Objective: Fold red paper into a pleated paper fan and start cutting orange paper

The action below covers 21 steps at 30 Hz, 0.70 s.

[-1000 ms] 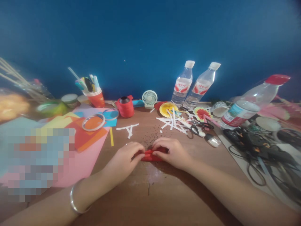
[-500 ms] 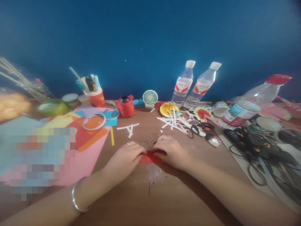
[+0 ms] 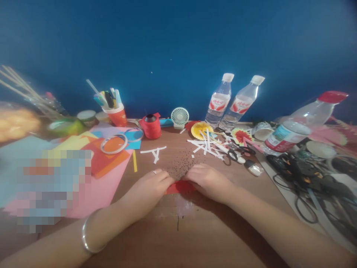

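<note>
A small folded piece of red paper (image 3: pixel 180 187) lies flat on the brown wooden table (image 3: pixel 178 230), between my two hands. My left hand (image 3: pixel 150 188), with a ring on one finger and a silver bracelet at the wrist, presses its fingertips down on the paper's left end. From the other side my right hand (image 3: pixel 209 180) covers the right end, fingers curled down on it. Both hands hide most of the paper. Dark specks (image 3: pixel 180 163) are scattered on the table just beyond the hands.
Coloured paper sheets (image 3: pixel 106 163) and tape rings (image 3: pixel 113 143) lie at left, with a pen cup (image 3: pixel 115 113) and red ribbon spool (image 3: pixel 151 126) behind. A mini fan (image 3: pixel 180 117), water bottles (image 3: pixel 219 104), white paper strips (image 3: pixel 208 145), scissors (image 3: pixel 237 152) and tangled cables (image 3: pixel 306 175) crowd the right.
The red paper was slightly raised and bunched between the fingers; now it lies flattened under both hands. The view has shifted a little.
</note>
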{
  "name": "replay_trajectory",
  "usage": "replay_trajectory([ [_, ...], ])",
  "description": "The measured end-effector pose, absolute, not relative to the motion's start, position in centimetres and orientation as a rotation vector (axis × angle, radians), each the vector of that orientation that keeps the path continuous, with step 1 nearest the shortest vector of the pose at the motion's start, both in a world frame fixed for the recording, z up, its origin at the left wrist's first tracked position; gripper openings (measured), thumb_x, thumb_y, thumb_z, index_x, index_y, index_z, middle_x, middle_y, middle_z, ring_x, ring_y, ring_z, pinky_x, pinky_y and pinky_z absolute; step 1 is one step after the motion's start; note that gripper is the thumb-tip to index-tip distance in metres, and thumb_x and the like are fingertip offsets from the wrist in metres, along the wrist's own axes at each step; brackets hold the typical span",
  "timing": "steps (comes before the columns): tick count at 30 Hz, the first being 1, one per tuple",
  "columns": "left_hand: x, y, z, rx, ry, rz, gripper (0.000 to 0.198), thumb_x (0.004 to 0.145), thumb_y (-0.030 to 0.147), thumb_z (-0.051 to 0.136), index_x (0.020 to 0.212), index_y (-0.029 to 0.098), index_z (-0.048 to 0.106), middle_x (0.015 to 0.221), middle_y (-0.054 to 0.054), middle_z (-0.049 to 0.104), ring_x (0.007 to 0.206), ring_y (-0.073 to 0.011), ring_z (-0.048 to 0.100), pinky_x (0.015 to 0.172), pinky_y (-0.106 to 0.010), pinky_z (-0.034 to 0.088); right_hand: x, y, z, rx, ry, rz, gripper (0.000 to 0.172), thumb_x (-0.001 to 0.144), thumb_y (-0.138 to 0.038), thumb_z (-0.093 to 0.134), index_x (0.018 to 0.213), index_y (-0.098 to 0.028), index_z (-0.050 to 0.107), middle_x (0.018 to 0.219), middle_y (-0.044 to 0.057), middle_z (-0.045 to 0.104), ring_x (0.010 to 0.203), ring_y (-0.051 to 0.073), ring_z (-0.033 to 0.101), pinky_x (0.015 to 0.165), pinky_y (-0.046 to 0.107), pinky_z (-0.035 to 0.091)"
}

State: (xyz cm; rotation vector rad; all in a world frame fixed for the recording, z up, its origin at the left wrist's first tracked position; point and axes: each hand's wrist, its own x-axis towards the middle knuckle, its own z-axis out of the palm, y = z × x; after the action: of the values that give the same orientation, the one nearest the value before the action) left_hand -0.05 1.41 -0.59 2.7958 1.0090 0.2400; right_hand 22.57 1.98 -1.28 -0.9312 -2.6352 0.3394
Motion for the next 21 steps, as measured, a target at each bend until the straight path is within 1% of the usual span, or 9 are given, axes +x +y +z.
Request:
replay_trajectory([
  [4, -0.22, 1.29, -0.56, 2.806, 0.999, 0.257, 0.024, 0.082, 0.007, 0.039, 0.091, 0.019, 0.058, 0.080, -0.003, 0.055, 0.078, -0.0174, 0.052, 0.071, -0.031, 0.042, 22.39, 1.72, -1.06, -0.949, -2.682, 0.285, 0.018, 0.085, -0.012, 0.044, 0.087, -0.016, 0.062, 0.076, 0.005, 0.062, 0.076, 0.016, 0.053, 0.071, 0.028, 0.040],
  [8, -0.23, 1.02, -0.46, 2.846, 0.995, 0.224, 0.022, 0.084, 0.009, 0.041, 0.092, 0.019, 0.059, 0.079, -0.004, 0.056, 0.079, -0.0179, 0.052, 0.071, -0.031, 0.041, 22.18, 1.39, -0.80, -0.991, -2.693, 0.247, 0.016, 0.084, -0.016, 0.047, 0.085, -0.016, 0.062, 0.076, 0.005, 0.062, 0.076, 0.017, 0.053, 0.070, 0.029, 0.039],
  [13, -0.12, 0.87, -0.31, 2.874, 0.949, 0.229, 0.019, 0.086, 0.014, 0.042, 0.090, 0.019, 0.060, 0.080, -0.004, 0.057, 0.080, -0.0180, 0.052, 0.073, -0.031, 0.040, 22.16, 1.32, -0.86, -0.997, -2.681, 0.273, 0.013, 0.082, -0.016, 0.050, 0.088, -0.016, 0.062, 0.077, 0.005, 0.062, 0.079, 0.017, 0.053, 0.072, 0.029, 0.039],
  [21, -0.15, 1.15, -0.45, 2.773, 0.970, 0.254, 0.020, 0.087, 0.016, 0.041, 0.088, 0.019, 0.060, 0.078, -0.002, 0.057, 0.079, -0.0161, 0.052, 0.073, -0.029, 0.040, 22.14, 1.30, -1.04, -0.965, -2.658, 0.307, 0.014, 0.084, -0.018, 0.048, 0.086, -0.016, 0.062, 0.075, 0.004, 0.061, 0.078, 0.015, 0.053, 0.072, 0.027, 0.038],
])
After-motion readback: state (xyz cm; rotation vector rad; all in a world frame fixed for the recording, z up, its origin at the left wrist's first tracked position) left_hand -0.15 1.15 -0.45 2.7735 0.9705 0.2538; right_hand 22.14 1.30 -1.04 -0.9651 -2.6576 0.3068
